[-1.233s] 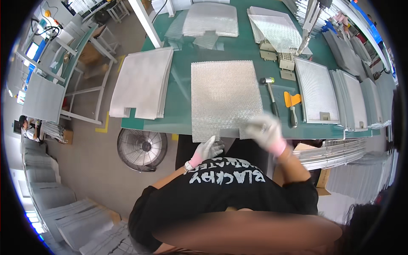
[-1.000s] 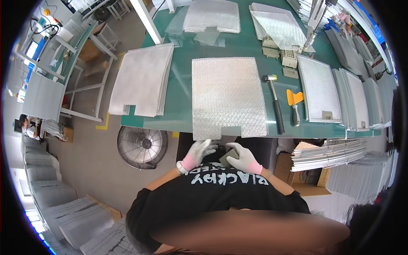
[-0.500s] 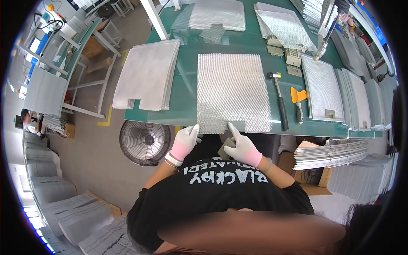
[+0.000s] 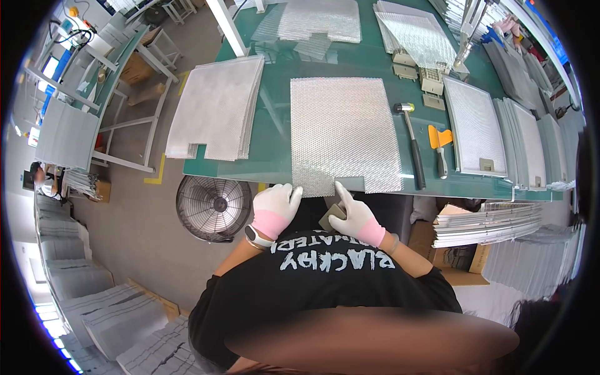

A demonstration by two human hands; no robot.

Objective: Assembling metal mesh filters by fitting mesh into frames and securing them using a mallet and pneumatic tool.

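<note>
Left hand (image 4: pixel 275 203) touches mesh sheet (image 4: pixel 344 134) — green tabletop (image 4: pixel 273 150) along 3 edges.

The mesh sheet (image 4: pixel 344 131) lies on the table (image 4: pixel 275 144), hammer (image 4: pixel 414 149) right, sheet stack (image 4: pixel 212 109) left, apparently more sheets (image 4: pixel 322 19) behind.

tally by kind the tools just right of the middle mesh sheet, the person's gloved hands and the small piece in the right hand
Hammer: 1
Orange scraper: 1
Left hand and right hand, gloved: 2
Small grey-green piece: 1
Total: 5
</note>
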